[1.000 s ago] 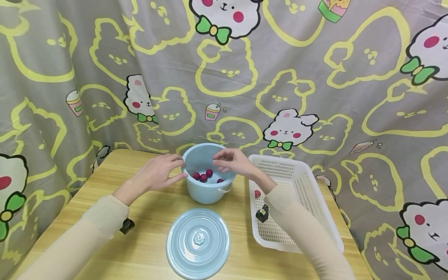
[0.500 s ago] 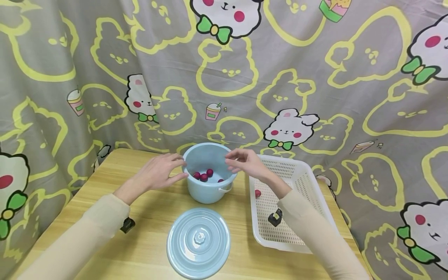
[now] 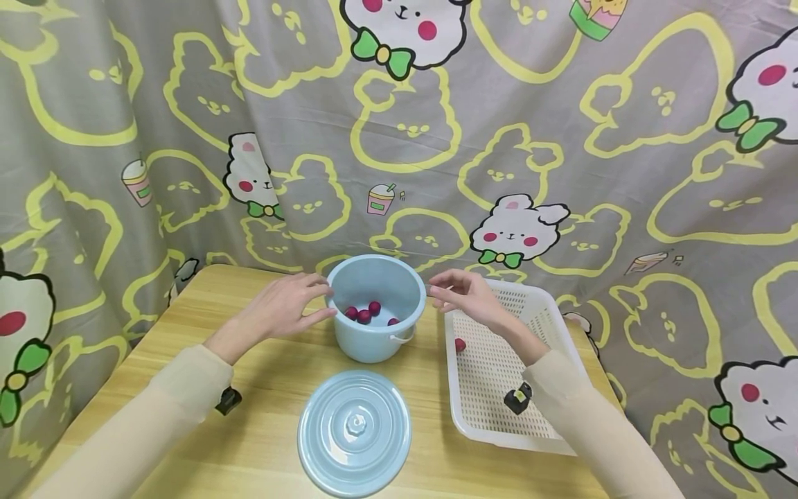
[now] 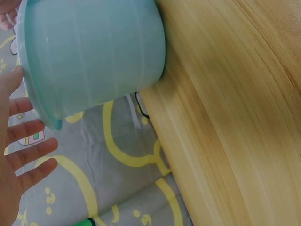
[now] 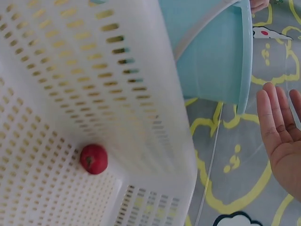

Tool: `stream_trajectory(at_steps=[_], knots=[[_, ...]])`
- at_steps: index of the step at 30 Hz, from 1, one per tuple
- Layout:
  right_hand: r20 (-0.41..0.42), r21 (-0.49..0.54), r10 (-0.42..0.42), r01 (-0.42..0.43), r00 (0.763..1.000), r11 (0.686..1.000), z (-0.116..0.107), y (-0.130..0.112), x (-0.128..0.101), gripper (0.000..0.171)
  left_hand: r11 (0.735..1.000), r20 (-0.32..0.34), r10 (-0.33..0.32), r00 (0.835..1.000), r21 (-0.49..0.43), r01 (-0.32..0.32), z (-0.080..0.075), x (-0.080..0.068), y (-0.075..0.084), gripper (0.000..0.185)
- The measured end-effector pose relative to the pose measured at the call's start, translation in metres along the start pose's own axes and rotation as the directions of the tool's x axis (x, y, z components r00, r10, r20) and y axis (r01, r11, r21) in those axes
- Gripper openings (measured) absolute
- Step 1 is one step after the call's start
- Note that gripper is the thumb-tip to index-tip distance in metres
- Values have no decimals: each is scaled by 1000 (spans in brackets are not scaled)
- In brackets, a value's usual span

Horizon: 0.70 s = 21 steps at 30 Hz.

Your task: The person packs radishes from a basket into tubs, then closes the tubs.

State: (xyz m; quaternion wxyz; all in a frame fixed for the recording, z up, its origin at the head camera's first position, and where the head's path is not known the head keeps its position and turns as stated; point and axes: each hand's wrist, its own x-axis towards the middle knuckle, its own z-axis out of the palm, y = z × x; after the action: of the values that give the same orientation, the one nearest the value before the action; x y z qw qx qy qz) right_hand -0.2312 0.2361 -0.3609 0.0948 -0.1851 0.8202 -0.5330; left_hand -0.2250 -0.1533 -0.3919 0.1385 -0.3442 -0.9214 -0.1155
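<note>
As seen from the head camera, the left hand (image 3: 283, 308) rests against the left rim of the light blue bucket (image 3: 374, 339), fingers relaxed and spread, gripping nothing. The right hand (image 3: 464, 296) hovers just right of the bucket, over the near-left corner of the white perforated basket (image 3: 561, 388); its fingers are loosely extended and empty. Several dark red round fruits (image 3: 364, 313) lie at the bottom of the bucket. One red fruit (image 3: 459, 344) lies alone in the basket near its left wall. A blue lid (image 3: 353, 433) lies flat on the wooden table (image 3: 262, 395), in front of the bucket.

From the left wrist, the bucket wall (image 4: 94, 52) stands on the table, the spread fingers (image 4: 28, 155) just beside its rim.

From the right wrist, the single red fruit (image 5: 93, 159) sits on the basket floor (image 5: 42, 188); the open palm (image 5: 282, 136) is clear of the bucket (image 5: 211, 61).
</note>
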Motion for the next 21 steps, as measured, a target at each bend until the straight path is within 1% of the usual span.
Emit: stream_trajectory(at_steps=[5, 8, 15, 21], knots=[[-20, -13, 35, -36, 999, 999, -9, 3, -11, 37, 1000, 1, 4, 1000, 3, -4, -1, 0, 0, 41], [-29, -22, 54, -55, 998, 998, -15, 8, -16, 39, 1000, 3, 3, 1000, 8, -3, -1, 0, 0, 42], [-38, -46, 65, -67, 997, 997, -28, 23, -25, 44, 1000, -1, 3, 1000, 2, -3, 0, -1, 0, 41], [-51, -43, 92, -95, 994, 995, -34, 37, -29, 47, 1000, 7, -4, 1000, 2, 4, -1, 0, 0, 42]])
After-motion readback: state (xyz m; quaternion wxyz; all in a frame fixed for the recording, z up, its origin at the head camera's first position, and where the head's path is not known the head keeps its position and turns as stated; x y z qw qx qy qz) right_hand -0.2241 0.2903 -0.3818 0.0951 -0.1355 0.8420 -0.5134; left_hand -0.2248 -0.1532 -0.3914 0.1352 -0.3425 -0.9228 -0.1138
